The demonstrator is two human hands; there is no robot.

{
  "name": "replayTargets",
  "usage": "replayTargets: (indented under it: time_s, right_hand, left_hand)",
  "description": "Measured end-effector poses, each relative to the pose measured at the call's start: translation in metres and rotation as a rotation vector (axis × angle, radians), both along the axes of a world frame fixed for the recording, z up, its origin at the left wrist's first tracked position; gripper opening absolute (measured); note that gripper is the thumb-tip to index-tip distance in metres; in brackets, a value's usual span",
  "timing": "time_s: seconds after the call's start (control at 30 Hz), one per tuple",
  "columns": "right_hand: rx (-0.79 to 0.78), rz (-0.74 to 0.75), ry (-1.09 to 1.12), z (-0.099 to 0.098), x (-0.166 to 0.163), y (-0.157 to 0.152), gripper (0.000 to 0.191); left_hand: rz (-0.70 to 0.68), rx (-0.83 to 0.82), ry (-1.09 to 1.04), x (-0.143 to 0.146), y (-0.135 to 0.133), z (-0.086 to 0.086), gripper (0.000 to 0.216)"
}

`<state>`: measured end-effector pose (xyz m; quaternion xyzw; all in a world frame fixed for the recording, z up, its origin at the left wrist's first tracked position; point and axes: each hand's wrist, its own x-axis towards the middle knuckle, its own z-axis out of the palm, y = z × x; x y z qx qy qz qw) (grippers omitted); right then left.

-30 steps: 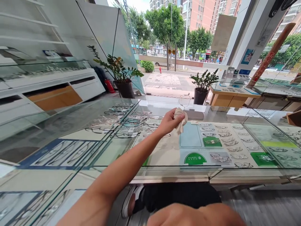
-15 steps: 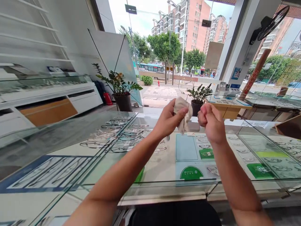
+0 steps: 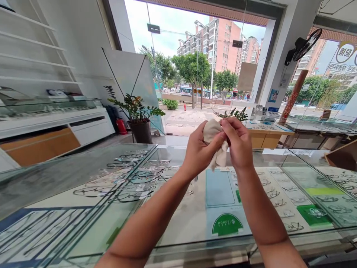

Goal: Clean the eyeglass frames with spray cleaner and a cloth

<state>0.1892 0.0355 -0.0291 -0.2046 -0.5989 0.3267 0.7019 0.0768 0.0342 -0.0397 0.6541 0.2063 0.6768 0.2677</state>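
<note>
My left hand is closed around a bunched, cream-coloured cloth, thumb pressed across its front. A loose end of the cloth hangs below the fingers. My right hand meets it from the right, its thumb and forefinger pinched at the cloth's upper edge. The other right fingers are curled in; whether they hide anything small cannot be seen. Both hands are raised above a glass display counter, inside which several pairs of eyeglasses lie in rows.
In the counter are a pale blue panel and a green half-round sign. Beyond it stand a potted plant, a red fire extinguisher and a wooden-fronted counter. A fan hangs on the pillar; glass doors face the street.
My right hand has moved left from apart in the air to pinch at the cloth. The left hand keeps its hold. The view has tilted up slightly.
</note>
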Motion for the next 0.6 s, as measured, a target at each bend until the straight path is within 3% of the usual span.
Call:
replayTargets:
  time_s: [0.23,0.47,0.6]
  right_hand:
    - [-0.052,0.005,0.021,-0.002,0.001,0.006,0.017]
    - [-0.095,0.052,0.073,-0.001,0.01,0.015,0.017]
    - [-0.106,0.106,0.043,0.0,0.007,0.011,0.016]
  left_hand:
    - [0.015,0.002,-0.005,0.002,0.013,-0.005,0.044]
    - [-0.285,-0.094,0.251,-0.026,0.011,0.007,0.049]
    - [-0.259,-0.096,0.191,-0.023,0.011,0.006,0.046]
